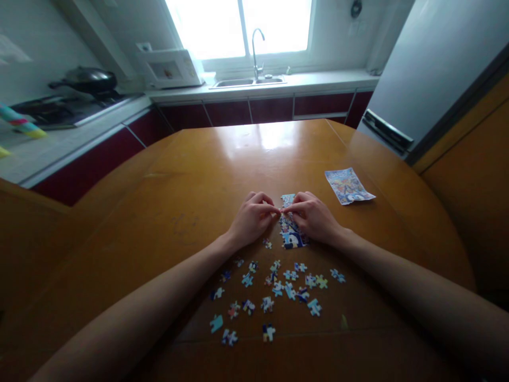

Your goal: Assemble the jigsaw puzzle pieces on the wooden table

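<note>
A partly joined jigsaw strip (pixel 291 235) lies on the round wooden table (pixel 199 180), running away from me. My left hand (pixel 253 217) and my right hand (pixel 314 216) meet fingertip to fingertip at the strip's upper left edge, both pinched closed, seemingly on a small puzzle piece that I cannot make out. Several loose puzzle pieces (pixel 274 289) lie scattered on the table between my forearms, nearer to me. One single piece (pixel 267 243) sits just below my left hand.
A printed picture card (pixel 349 185) lies to the right of my hands. Beyond the table run a kitchen counter with a sink and tap (pixel 254 74), a white microwave (pixel 170 68), a hob with a black pan (pixel 89 80), and a grey fridge (pixel 429 69) at right.
</note>
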The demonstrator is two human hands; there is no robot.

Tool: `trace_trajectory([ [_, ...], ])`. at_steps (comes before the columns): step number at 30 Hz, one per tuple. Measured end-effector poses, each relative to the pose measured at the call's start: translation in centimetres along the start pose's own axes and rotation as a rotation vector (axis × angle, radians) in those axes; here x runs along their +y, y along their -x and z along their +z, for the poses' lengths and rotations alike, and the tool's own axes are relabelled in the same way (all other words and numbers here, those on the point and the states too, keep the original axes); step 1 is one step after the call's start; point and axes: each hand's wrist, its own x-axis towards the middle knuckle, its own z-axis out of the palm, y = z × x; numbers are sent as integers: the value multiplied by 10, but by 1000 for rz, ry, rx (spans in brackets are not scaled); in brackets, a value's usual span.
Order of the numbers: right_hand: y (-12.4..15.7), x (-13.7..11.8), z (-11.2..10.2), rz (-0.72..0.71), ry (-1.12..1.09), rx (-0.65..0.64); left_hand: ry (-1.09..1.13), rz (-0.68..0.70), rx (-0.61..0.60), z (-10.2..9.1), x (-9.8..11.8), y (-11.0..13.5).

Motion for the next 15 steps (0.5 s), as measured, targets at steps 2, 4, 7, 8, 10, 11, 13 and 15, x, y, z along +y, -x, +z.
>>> trace_trajectory([
  [2,0,0,0,-5,1,-7,-2,-8,-2,0,1,0],
  [4,0,0,0,-8,4,-7,1,-6,-7,-1,1,0],
  [7,0,0,1,-12,5,-2,4,-1,-9,0,0,0],
  [8,0,0,1,-11,4,-1,5,1,-9,0,0,0],
  [10,0,1,1,-9,2,-3,6,3,-10,1,-2,0],
  [11,0,1,1,-7,3,-7,7,4,-11,1,-2,0],
  [13,0,2,1,-3,8,-17,0,8,-15,1,-3,1],
  [15,0,2,0,-3,19,-29,-11,11,-22,1,-2,1],
])
